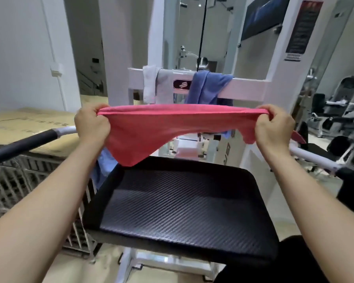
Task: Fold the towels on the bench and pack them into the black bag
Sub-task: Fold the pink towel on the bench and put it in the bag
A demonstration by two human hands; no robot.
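Pink towel stretched taut in the air above the black padded table, left hand and right hand each with fingers curled tight on an upper corner, likely squaring edges for folding. Black bag unseen.

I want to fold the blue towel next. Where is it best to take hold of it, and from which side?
Probably pinch the blue towel at its top fold on the white crossbar, coming from above. It hangs draped over the bar, so lifting upward should free it.
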